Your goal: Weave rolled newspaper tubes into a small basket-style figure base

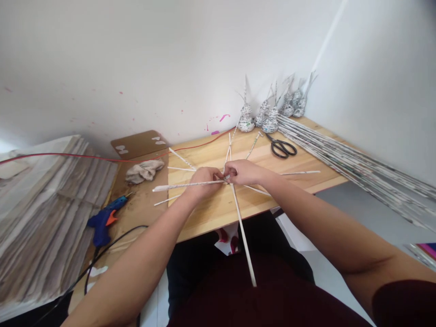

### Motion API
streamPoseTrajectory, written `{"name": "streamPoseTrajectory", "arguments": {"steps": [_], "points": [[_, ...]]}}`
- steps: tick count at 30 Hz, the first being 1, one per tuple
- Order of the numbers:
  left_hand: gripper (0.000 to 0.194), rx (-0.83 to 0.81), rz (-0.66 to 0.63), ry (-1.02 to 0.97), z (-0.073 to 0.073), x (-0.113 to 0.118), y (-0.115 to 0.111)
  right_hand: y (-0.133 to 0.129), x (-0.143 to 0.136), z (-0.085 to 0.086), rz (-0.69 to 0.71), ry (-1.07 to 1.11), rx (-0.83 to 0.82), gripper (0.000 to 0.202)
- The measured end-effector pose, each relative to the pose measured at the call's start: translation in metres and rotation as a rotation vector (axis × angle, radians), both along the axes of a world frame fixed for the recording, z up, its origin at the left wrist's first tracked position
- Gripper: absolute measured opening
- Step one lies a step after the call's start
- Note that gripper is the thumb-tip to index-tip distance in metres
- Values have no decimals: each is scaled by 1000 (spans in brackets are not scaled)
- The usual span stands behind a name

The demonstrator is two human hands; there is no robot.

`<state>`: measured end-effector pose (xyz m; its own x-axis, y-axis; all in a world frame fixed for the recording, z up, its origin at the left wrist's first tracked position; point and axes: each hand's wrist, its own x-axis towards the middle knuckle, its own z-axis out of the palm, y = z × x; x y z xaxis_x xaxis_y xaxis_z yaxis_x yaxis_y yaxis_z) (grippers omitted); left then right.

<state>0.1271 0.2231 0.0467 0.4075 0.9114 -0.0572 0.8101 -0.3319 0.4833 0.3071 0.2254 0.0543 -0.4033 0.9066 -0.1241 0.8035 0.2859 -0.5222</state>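
Several thin rolled paper sticks radiate like spokes across the wooden board (pixel 204 215). My left hand (pixel 207 178) pinches close to the point where they cross. My right hand (pixel 245 171) is closed with bent fingers at the same crossing, its fingertips touching the left ones. One long paper stick (pixel 242 222) runs from under the fingers toward my lap, past the board's front edge. Another paper stick (pixel 184 185), thicker at its outer end, points left over my left hand. The fingers partly hide the crossing itself.
Left of the board lie a blue glue gun (pixel 104 221), a crumpled cloth (pixel 145 171) and a tall newspaper stack (pixel 44 218). Black scissors (pixel 283 147) rest at the back right, near woven paper figures (pixel 245 119) and a bundle of long paper sticks (pixel 340 156). A red cord (pixel 190 147) crosses behind.
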Motion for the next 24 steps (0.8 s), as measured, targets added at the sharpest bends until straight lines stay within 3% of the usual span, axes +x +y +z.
{"name": "streamPoseTrajectory", "arguments": {"steps": [4, 12, 17, 20, 24], "points": [[17, 28, -18, 80, 7, 6, 2, -1, -3, 5, 2, -46, -49, 19], [20, -26, -11, 17, 2, 1, 10, -2, -5, 0, -30, -59, -37, 25], [13, -19, -90, 193, 16, 12, 23, -4, -5, -4, -55, -12, -28, 22], [11, 5, -155, 275, 22, 17, 28, -10, -3, -13, -93, 65, 39, 15], [14, -54, -124, 154, 15, 10, 28, -25, -4, -25, -70, 126, 299, 10]]}}
